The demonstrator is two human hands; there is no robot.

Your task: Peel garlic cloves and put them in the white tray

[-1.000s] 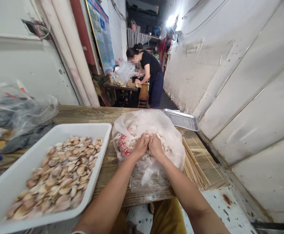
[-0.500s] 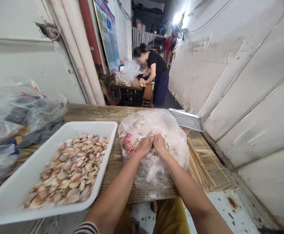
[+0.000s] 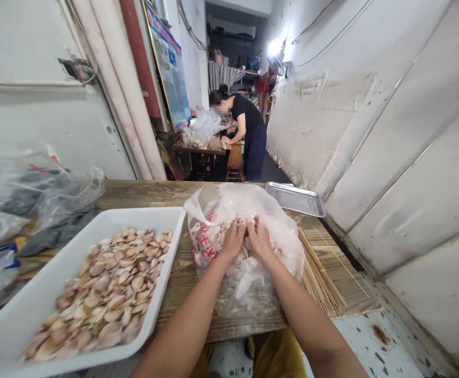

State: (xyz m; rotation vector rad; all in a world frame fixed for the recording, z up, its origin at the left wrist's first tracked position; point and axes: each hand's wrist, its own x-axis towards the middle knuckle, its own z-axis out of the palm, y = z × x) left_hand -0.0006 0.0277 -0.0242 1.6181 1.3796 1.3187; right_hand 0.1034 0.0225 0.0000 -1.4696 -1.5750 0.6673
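A clear plastic bag (image 3: 280, 220) with red print stands open on the wooden table, holding garlic and loose papery skins (image 3: 221, 233). Inside its mouth, my left hand (image 3: 233, 239) and my right hand (image 3: 259, 239) meet at the fingertips. Their fingers are bent around a pale piece of garlic (image 3: 247, 224), mostly covered by them; whether it is a whole bulb or a part I cannot tell. To the left of the bag, a white plastic tray (image 3: 176, 231) carries a heap of separated, unpeeled garlic cloves (image 3: 111, 289).
Bamboo skewers (image 3: 320, 273) lie bundled right of the bag, with a metal tray (image 3: 296, 198) behind. Crumpled plastic bags (image 3: 72, 184) and a grey cloth (image 3: 56, 231) lie at far left. Beyond the table (image 3: 146, 194), another person (image 3: 249, 121) bends over a small table.
Both hands stay together in the bag, their fingers now less tightly curled and reaching farther forward. The bag's left rim has shifted. The whole view has tilted slightly.
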